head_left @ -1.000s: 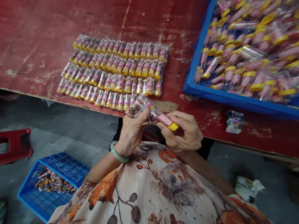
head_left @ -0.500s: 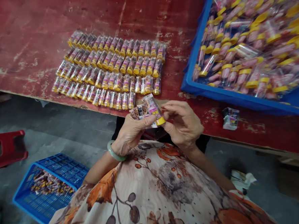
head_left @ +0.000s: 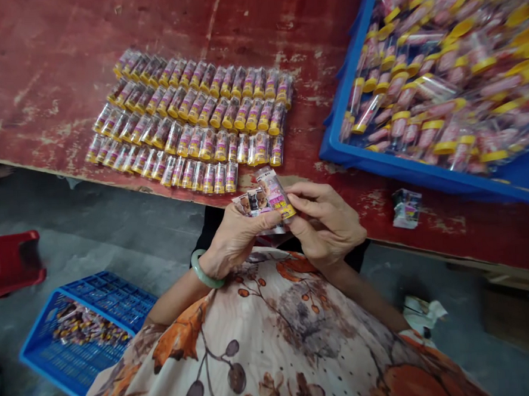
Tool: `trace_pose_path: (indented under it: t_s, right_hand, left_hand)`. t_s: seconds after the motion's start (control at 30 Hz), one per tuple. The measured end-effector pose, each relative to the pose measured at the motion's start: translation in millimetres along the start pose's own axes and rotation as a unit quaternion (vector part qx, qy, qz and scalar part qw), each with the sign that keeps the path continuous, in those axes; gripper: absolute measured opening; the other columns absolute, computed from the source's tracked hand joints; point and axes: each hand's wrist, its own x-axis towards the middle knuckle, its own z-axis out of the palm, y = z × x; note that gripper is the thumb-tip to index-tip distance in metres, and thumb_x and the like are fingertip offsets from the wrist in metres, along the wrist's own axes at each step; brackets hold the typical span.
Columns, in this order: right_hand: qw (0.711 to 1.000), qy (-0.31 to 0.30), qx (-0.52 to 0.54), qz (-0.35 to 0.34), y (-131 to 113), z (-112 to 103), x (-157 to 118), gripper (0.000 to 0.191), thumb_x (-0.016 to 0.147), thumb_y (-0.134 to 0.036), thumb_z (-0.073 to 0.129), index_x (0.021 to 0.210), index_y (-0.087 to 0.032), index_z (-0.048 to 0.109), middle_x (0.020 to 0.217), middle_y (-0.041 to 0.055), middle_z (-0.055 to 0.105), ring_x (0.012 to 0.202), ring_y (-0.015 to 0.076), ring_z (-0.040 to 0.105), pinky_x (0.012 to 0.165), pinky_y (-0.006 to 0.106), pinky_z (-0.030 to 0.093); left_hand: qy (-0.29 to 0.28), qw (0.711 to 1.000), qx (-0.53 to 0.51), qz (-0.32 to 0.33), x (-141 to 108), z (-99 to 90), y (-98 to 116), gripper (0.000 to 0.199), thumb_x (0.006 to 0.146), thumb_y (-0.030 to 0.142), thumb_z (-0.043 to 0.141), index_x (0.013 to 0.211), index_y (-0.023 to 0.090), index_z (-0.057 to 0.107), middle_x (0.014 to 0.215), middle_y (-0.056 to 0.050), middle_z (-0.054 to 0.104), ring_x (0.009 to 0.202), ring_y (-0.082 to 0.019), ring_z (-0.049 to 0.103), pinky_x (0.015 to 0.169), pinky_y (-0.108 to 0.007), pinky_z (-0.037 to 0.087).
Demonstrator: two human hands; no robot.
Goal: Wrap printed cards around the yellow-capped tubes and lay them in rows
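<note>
My left hand (head_left: 233, 233), a pale green bangle on its wrist, is closed around several small printed labels (head_left: 256, 199). On top of them lies a small yellow-ended tube with a printed label (head_left: 274, 191), its upper end tilted left, under my left thumb. My right hand (head_left: 326, 221) pinches the tube's right edge near the yellow end; its other fingers are curled. Just beyond my hands, similar labelled tubes (head_left: 205, 109) lie in neat rows on the red table (head_left: 51, 73).
A blue tray (head_left: 335, 137) at right holds many yellow-capped tubes with pink contents. A small stack of printed labels (head_left: 407, 208) lies by the table's front edge. On the floor at left are a blue basket (head_left: 41, 349) with tubes inside and a red stool (head_left: 17, 261).
The labelled tube has turned slightly in my fingers, showing more of its printed front. Both hands have shifted slightly, still holding on. The view has moved a little.
</note>
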Motion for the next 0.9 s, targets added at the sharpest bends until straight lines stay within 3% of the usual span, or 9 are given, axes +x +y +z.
trace_pose_path:
  t_s: [0.73,0.9]
  right_hand:
    - [1.0,0.007,0.006,-0.016,2.2,2.8,-3.2,0.027,0.076,-0.011,0.063,0.097,-0.026,0.071,0.097,0.0045,0.071,0.082,0.0219,0.068,0.068,0.038,0.057]
    - [0.999,0.006,0.027,-0.022,3.8,-0.9,-3.8,0.034,0.074,-0.008,0.065,0.103,-0.025,0.072,0.099,0.0048,0.071,0.085,0.0211,0.068,0.069,0.036,0.056]
  left_hand:
    - [-0.028,1.0,-0.006,-0.012,-1.1,-4.1,1.7,0.027,0.061,0.025,0.086,0.084,0.018,0.074,0.083,-0.002,0.073,0.073,-0.013,0.066,0.074,-0.027,0.054]
    - [-0.051,0.999,-0.011,-0.016,-0.1,-7.1,2.0,0.021,0.07,0.031,0.081,0.086,0.018,0.075,0.082,-0.002,0.073,0.072,-0.012,0.066,0.073,-0.025,0.054]
